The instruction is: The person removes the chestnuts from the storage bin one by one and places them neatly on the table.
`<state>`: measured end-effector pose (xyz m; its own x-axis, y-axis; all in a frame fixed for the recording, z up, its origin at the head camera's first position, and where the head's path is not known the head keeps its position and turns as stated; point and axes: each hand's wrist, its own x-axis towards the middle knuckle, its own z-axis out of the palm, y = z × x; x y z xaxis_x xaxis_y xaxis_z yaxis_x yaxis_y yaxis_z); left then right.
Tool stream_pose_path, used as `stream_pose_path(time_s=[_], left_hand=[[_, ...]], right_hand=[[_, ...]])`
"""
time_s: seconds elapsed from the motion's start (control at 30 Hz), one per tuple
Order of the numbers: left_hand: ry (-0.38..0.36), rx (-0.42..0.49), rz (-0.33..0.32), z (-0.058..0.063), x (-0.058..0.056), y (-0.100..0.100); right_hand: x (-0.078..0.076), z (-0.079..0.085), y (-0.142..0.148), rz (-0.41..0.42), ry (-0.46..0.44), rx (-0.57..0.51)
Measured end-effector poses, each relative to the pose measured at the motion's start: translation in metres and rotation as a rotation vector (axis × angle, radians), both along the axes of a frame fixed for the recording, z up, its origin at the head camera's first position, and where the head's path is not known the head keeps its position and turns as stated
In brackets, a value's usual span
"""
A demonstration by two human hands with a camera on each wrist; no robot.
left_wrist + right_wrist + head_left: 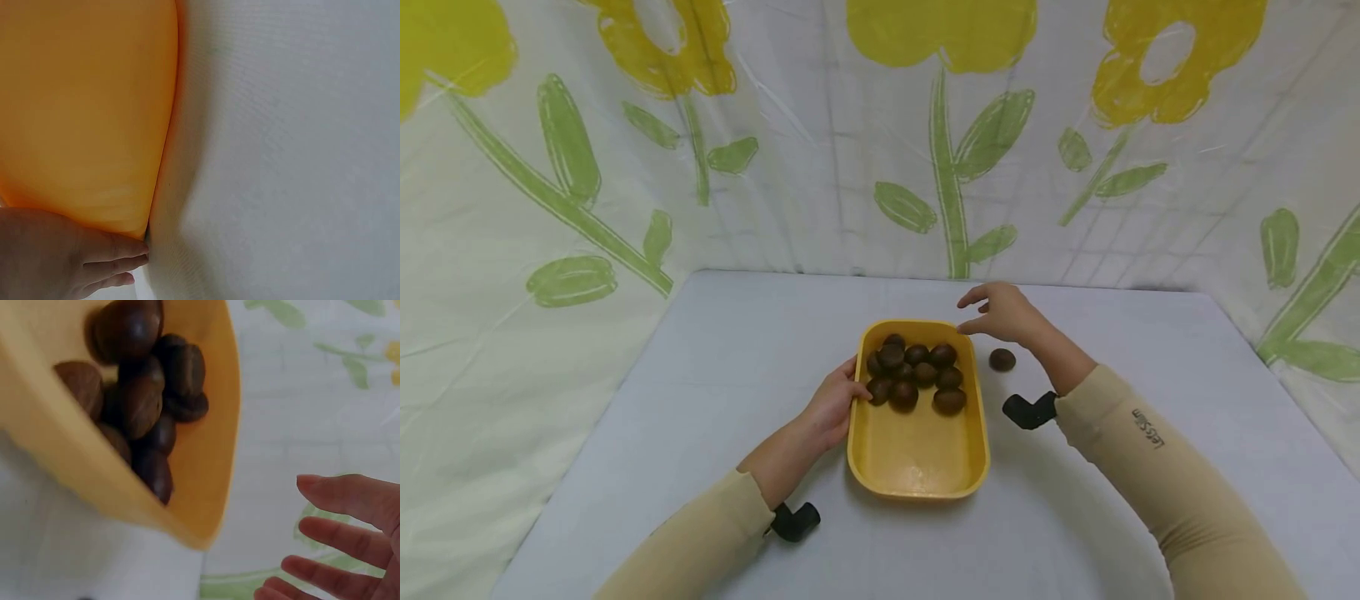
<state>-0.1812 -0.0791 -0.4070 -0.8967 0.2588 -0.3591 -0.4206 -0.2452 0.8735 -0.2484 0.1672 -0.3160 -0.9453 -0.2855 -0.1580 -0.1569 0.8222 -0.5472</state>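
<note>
A yellow plastic tray [917, 462] stands on the table, its far half holding several brown chestnuts [904, 395]. My left hand [833, 407] grips the tray's left side, thumb over the rim and fingers against the outside. In the left wrist view, the fingers [115, 262] lie along the tray's outer wall [87, 112]. Over the tray's far right corner my right hand [1003, 313] hovers, fingers spread and holding nothing. The right wrist view has this hand [350, 540] apart from the tray wall [215, 425]. One loose chestnut [1002, 360] lies just right of the tray.
A pale cloth covers the table [737, 333]. Behind it hangs a white curtain [797, 192] with painted yellow flowers. Black angled pieces stick out at the left cuff [796, 522] and the right cuff [1030, 412].
</note>
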Motion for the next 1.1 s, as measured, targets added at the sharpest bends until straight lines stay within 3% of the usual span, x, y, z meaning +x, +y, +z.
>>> stream_pose_path(time_s=[0.4,0.57,0.77,0.97,1.1], left_hand=[[0.007,0.016,-0.017,0.000,0.001,-0.001],[0.005,0.009,-0.017,0.000,0.001,-0.001],[0.006,0.004,-0.016,0.000,0.001,-0.001],[0.003,0.015,-0.006,0.000,0.002,-0.001],[0.002,0.015,-0.010,0.000,0.002,-0.001]], right_hand=[[0.002,-0.012,-0.040,0.080,-0.074,-0.109],[0.005,-0.018,-0.051,0.079,-0.165,-0.178],[0.010,-0.028,-0.058,0.128,-0.235,-0.140],[0.014,-0.040,-0.064,0.195,-0.194,-0.090],[0.018,-0.047,-0.072,0.270,-0.087,0.005]])
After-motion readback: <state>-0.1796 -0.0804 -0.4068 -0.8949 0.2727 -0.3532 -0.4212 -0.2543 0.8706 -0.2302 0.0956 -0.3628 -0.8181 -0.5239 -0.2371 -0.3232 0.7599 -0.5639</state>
